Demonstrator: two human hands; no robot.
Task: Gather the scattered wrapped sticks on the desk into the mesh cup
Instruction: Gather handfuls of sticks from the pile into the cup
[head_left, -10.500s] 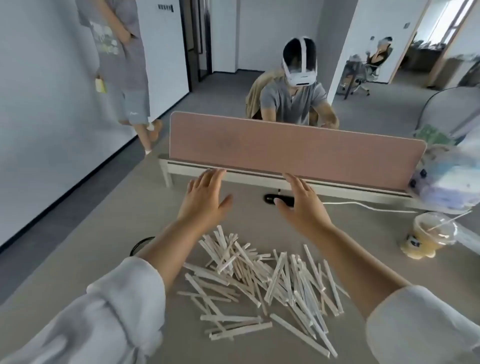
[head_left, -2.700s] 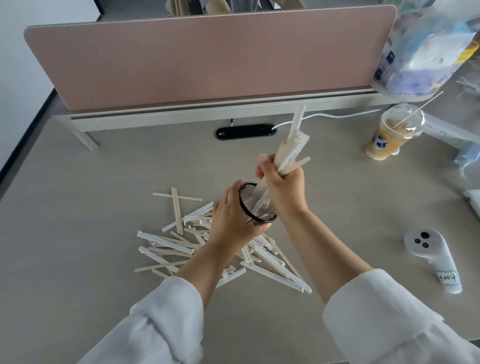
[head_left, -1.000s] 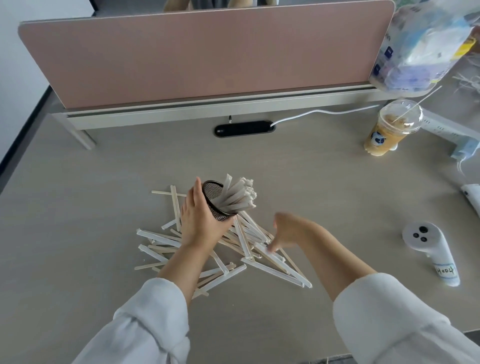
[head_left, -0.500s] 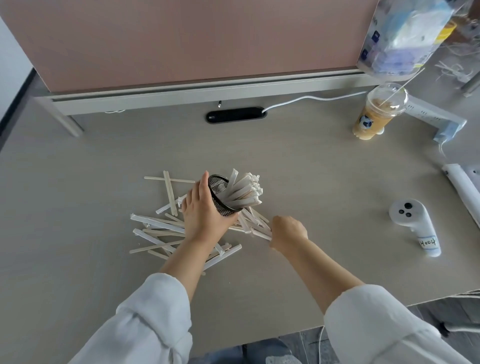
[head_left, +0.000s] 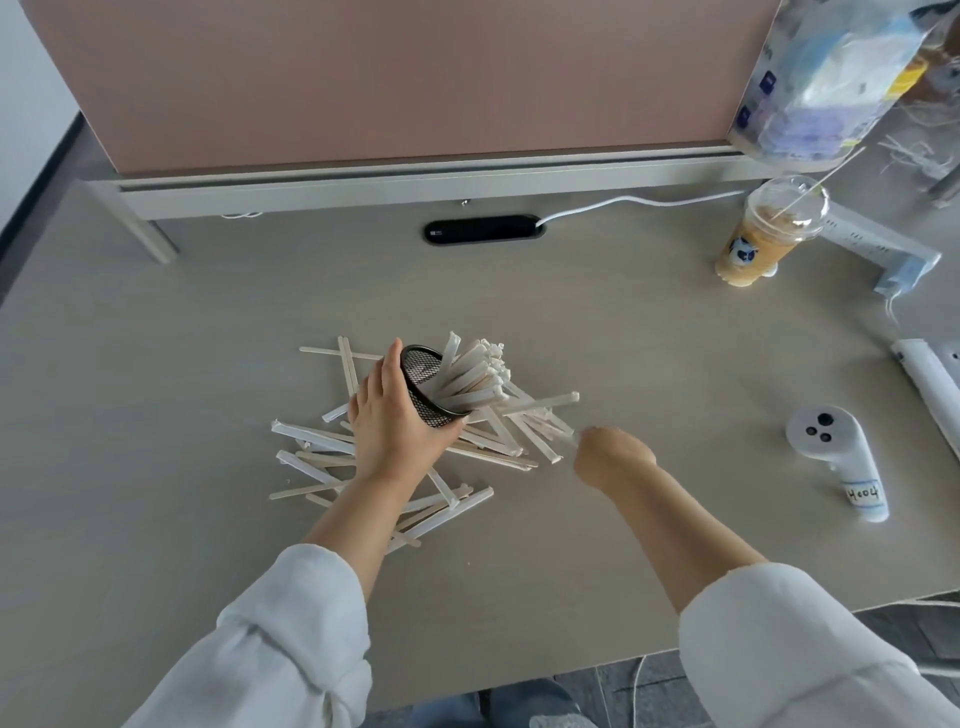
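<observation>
My left hand (head_left: 390, 423) grips the black mesh cup (head_left: 427, 384), tilted with its mouth toward the right, above the pile. A bundle of wrapped sticks (head_left: 474, 375) pokes out of the cup. More wrapped sticks (head_left: 317, 457) lie scattered on the beige desk (head_left: 156, 415) under and around the cup. My right hand (head_left: 613, 457) is low at the right edge of the pile, fingers curled down by the ends of a few sticks (head_left: 545, 441); whether it grips them is hidden.
A pink divider panel (head_left: 389, 78) closes the back of the desk, with a black cable port (head_left: 483, 228) below it. An iced drink cup (head_left: 769, 234) and a plastic bag (head_left: 831, 78) stand back right. A white controller (head_left: 836, 462) lies at the right.
My right hand left the cup after pushing a bundle in and dropped to the pile's right edge. A stick now points out to the right. The cup stays tilted in my left hand.
</observation>
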